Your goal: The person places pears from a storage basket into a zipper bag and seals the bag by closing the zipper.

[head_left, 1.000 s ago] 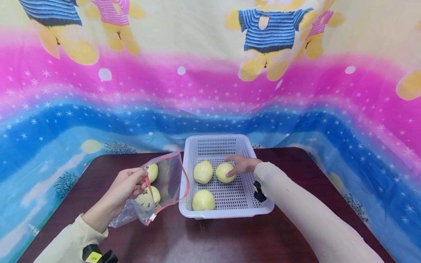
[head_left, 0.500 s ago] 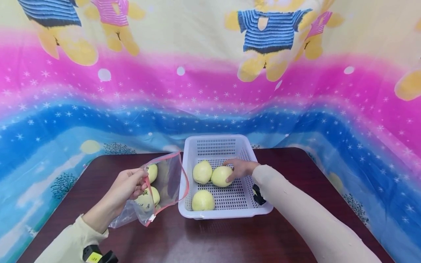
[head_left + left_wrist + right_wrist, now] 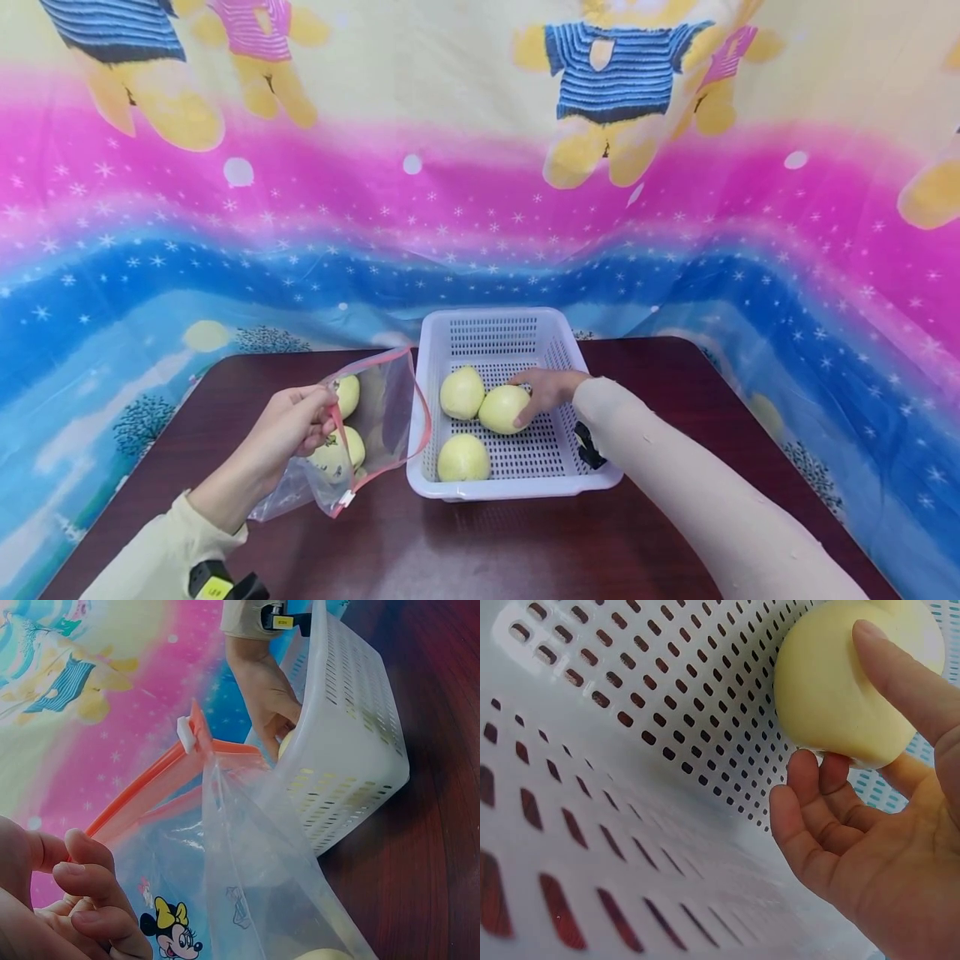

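Note:
My left hand (image 3: 288,425) pinches the coral-edged mouth of a clear zip bag (image 3: 386,408), which has a white slider and a cartoon print. Inside the bag are pale yellow fruits (image 3: 347,446). In the basket, my right hand (image 3: 551,387) grips a pale yellow, apple-like fruit (image 3: 504,409). Its thumb lies over the top and its fingers curl under the side, as the right wrist view shows on the fruit (image 3: 847,682). Beside it sits a second fruit (image 3: 462,392), and a third fruit (image 3: 463,457) lies nearer the front wall.
The white perforated basket (image 3: 517,487) stands on a dark red-brown table (image 3: 480,550), with the bag's mouth against its left side. A patterned cloth (image 3: 480,208) hangs behind the table and along both sides.
My right hand has shifted slightly left and nearer, and the fruit under it has moved left and tilted, closer to the second fruit. The left hand and bag stay put.

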The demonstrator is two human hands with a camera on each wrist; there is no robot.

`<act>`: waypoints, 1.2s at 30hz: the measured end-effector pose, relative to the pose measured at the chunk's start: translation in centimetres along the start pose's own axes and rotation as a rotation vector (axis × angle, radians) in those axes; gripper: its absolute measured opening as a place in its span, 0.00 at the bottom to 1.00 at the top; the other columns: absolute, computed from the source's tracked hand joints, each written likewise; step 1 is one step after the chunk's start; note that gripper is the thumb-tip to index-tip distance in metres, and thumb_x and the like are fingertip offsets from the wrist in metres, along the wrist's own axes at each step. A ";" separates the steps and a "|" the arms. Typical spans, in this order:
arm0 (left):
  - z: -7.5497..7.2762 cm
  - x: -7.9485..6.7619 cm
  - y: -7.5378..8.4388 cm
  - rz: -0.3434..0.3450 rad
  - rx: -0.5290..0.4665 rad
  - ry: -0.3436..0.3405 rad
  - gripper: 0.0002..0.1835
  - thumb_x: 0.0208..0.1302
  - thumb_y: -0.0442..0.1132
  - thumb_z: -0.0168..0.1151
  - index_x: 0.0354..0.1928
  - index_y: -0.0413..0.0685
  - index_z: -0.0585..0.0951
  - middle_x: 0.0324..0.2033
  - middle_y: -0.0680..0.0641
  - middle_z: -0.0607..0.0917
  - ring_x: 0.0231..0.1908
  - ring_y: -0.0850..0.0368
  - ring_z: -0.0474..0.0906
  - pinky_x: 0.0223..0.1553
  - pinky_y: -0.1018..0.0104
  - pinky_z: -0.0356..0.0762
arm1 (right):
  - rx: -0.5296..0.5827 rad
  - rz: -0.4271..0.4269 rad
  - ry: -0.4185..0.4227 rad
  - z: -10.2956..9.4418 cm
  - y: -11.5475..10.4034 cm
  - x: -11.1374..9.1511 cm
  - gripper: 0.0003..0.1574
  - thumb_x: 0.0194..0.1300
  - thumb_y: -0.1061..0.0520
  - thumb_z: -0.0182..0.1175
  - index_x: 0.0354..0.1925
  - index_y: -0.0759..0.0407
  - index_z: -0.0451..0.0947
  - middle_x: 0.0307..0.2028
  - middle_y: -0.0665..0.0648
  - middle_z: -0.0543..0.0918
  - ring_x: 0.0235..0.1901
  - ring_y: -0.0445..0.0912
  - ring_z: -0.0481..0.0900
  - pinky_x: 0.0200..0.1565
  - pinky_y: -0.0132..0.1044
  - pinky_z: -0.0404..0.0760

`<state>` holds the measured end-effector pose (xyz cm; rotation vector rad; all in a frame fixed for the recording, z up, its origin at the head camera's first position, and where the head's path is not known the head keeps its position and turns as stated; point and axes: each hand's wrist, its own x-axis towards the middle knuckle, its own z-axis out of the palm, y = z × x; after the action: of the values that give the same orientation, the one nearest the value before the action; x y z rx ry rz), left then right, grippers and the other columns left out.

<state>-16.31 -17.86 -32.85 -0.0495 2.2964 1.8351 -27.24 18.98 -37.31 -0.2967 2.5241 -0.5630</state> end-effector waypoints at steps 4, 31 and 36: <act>0.0 -0.1 0.0 0.001 -0.002 0.003 0.15 0.72 0.40 0.49 0.24 0.49 0.75 0.15 0.56 0.73 0.15 0.66 0.62 0.19 0.74 0.58 | -0.009 -0.004 -0.006 0.0 -0.1 -0.2 0.52 0.57 0.48 0.75 0.74 0.51 0.64 0.75 0.63 0.62 0.73 0.61 0.63 0.73 0.60 0.62; 0.1 -0.2 0.1 -0.002 0.002 0.000 0.14 0.72 0.40 0.49 0.25 0.49 0.75 0.16 0.56 0.73 0.15 0.66 0.62 0.19 0.74 0.59 | 0.236 -0.231 0.011 -1.1 0.2 -1.1 0.48 0.57 0.50 0.74 0.72 0.53 0.66 0.64 0.60 0.76 0.63 0.56 0.75 0.65 0.55 0.74; 0.1 -0.2 0.1 -0.008 0.002 -0.003 0.15 0.72 0.40 0.49 0.25 0.49 0.75 0.15 0.56 0.73 0.15 0.67 0.62 0.19 0.74 0.59 | 0.278 -0.250 0.019 -1.2 0.1 -1.4 0.48 0.57 0.50 0.75 0.72 0.50 0.67 0.63 0.59 0.77 0.63 0.56 0.74 0.64 0.57 0.73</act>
<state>-16.16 -17.78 -32.71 -0.0552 2.2928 1.8281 -26.75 19.91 -35.86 -0.5069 2.4020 -1.0064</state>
